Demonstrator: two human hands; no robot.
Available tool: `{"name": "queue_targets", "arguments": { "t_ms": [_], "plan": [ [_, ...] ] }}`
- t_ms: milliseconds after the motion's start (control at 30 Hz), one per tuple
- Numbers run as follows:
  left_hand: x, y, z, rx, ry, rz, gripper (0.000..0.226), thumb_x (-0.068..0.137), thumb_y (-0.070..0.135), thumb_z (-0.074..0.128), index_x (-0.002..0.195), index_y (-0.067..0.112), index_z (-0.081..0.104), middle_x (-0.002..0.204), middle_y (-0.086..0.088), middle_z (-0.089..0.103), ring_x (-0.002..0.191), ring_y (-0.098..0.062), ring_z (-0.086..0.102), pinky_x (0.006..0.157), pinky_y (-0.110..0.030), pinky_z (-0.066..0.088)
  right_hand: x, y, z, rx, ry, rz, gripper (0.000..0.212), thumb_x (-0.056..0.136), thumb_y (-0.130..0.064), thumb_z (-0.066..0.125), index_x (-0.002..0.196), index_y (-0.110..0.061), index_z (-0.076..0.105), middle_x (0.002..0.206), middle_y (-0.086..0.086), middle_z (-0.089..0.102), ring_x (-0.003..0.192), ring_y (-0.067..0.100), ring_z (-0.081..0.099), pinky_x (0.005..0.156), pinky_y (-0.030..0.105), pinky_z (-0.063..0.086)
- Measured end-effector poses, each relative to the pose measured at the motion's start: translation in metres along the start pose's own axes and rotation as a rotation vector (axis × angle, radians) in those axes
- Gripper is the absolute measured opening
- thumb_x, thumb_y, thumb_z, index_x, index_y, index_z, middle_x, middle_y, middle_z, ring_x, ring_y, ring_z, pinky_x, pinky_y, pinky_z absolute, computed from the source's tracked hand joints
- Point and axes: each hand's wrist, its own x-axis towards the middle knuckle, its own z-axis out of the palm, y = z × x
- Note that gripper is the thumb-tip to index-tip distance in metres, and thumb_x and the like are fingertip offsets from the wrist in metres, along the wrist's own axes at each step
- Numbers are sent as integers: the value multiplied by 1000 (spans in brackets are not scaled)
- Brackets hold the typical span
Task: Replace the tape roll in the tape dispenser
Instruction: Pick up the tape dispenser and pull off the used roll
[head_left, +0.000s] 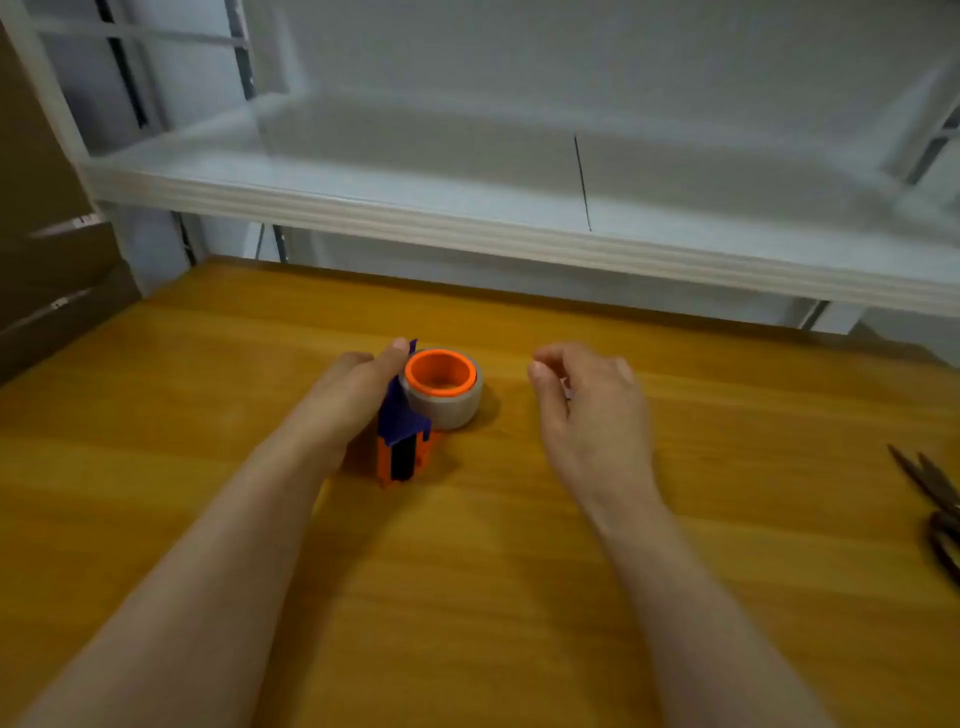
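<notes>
While your left forearm runs in from the lower left corner, past the brown boxes (47, 249) stacked at the table's (467, 571) left edge, it slants up and to the right toward the middle of the wooden top. Your left hand (353, 389) lies with its back turned up and to the left, and it grips the dispenser (402, 436) from that side. One fingertip shows at the top, pressed against the upper tip of the purple side plate. The rest of the fingers are hidden behind the hand and the plate.

The dispenser rests on the table at centre, its orange body and black strip pointing toward you and the purple plate standing up on edge. Just right of the plate, the roll (452, 405) sits on the dispenser's orange hub (440, 371), with the hub's open ring facing upward.

Your right hand (587, 410) hovers near the roll and apart from it, above the table. Its back faces right, its fingers curl loosely inward, and the thumb and forefinger come close together. A pale speck shows beside them, and you cannot tell whether they pinch anything. Your right forearm slants down to the bottom edge.

Scissors (935, 499) lie at the far right edge. A white shelf (467, 218) crosses above the table's far side.
</notes>
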Motion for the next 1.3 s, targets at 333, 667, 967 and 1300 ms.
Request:
{"name": "queue_targets", "arguments": {
  "t_ms": [333,667,967,1300],
  "plan": [
    [-5,-2,8,35,-30,22,30,105,42,43,102,18,61,101,-5,66,86,-19,61,74,-35,44,-6,-17,10,-45,-177,4,29,102,-28,51,130,-26,59,119,-1,70,114,19,56,86,31,44],
    [7,-12,8,107,1,-25,57,80,68,37,102,27,69,112,-6,71,112,-35,60,102,-56,46,-14,-35,38,-7,-472,-7,60,103,-20,49,155,-37,24,139,4,57,125,25,50,102,38,47],
    [-6,-1,7,39,-40,-14,39,99,51,44,113,22,66,114,-8,69,105,-30,65,99,-51,50,-13,-32,40,89,-442,45,39,98,-30,59,135,-33,45,112,0,68,105,21,60,79,29,43],
    [-11,5,3,-485,-184,-85,60,82,9,75,137,10,50,123,-16,69,105,-29,68,75,-35,54,-12,-24,41,178,-276,23,20,96,-25,63,113,-28,53,93,-5,67,86,15,62,66,26,49]
  ]
}}
